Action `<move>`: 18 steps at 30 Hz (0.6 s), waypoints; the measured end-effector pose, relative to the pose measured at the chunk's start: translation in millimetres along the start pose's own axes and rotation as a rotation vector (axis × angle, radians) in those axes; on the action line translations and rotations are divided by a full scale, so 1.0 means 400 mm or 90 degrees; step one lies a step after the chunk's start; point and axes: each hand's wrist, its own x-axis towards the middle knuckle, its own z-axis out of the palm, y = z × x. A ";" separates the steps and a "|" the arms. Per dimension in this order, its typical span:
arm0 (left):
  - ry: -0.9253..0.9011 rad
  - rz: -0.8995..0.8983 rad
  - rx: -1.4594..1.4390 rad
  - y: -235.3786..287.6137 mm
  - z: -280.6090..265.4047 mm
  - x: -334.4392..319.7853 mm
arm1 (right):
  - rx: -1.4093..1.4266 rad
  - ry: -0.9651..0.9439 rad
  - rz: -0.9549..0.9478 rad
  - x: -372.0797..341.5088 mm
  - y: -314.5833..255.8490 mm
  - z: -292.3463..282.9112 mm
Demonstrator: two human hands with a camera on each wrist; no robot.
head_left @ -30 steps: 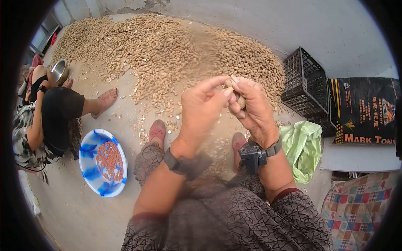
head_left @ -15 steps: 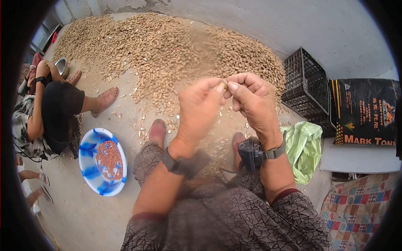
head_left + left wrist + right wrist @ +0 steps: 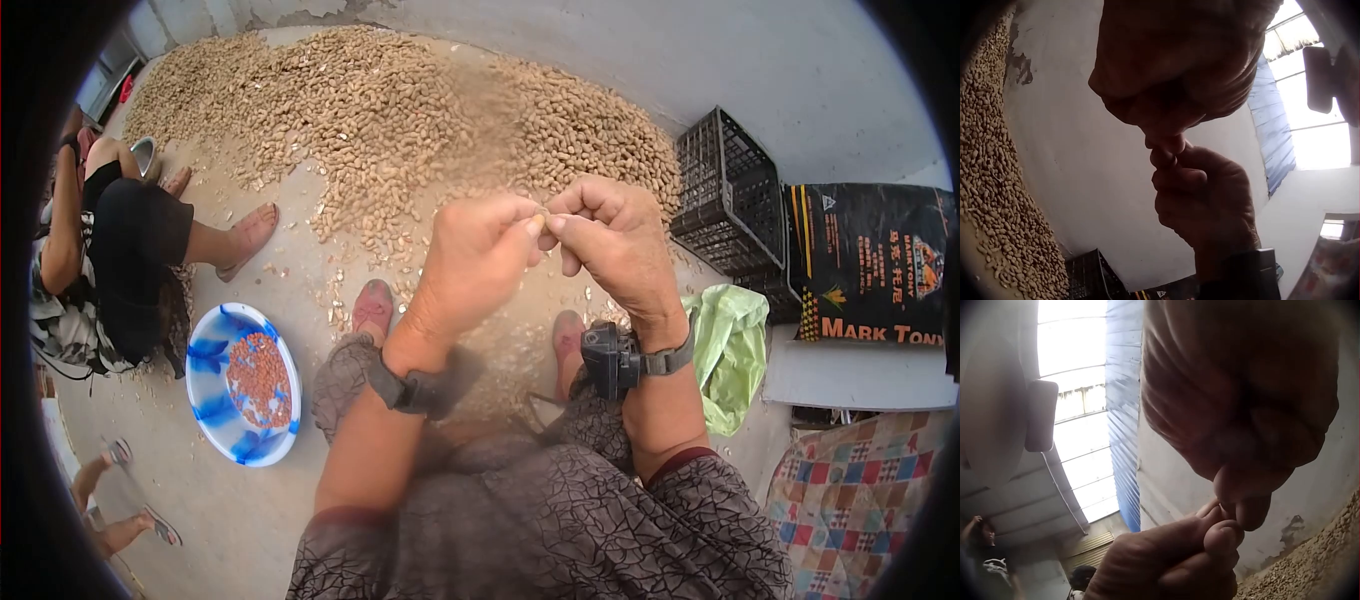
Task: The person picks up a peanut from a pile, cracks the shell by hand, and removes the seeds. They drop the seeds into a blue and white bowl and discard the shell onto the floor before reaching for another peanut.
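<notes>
In the head view my left hand (image 3: 470, 265) and right hand (image 3: 620, 245) meet tip to tip in front of my chest. Thumbs and forefingers of both pinch one small peanut (image 3: 542, 217), mostly covered by the fingertips. The other right-hand fingers curl toward the palm, whose inside is hidden. Both wrist views show the hands dark against the light: the left hand (image 3: 1179, 69) is above the right hand (image 3: 1207, 200) in the left wrist view. Beyond the hands, a large heap of unshelled peanuts (image 3: 380, 130) spreads on the floor.
A blue-and-white basin (image 3: 205, 400) with shelled kernels (image 3: 260, 375) stands left of my feet. Another person (image 3: 140, 230) sits beyond it near a metal bowl (image 3: 144, 155). Right: a black crate (image 3: 728, 190), green bag (image 3: 725, 350), black sack (image 3: 870, 265) and checked cloth (image 3: 860, 500).
Peanuts seen in my right hand a second ago are now out of sight, and the fingertips have closed together. The seated person's arm has moved up; a passer-by's legs have come in at lower left.
</notes>
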 end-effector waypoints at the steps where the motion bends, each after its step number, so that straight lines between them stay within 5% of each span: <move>1: -0.003 0.000 0.005 -0.002 0.001 -0.001 | 0.001 0.013 0.001 0.001 0.008 0.004; 7: 0.086 -0.010 -0.011 -0.028 0.027 -0.001 | 0.024 0.074 0.009 0.007 0.025 0.037; 18: 0.046 -0.114 -0.299 0.002 0.011 -0.007 | 0.250 0.017 0.064 0.014 0.000 -0.006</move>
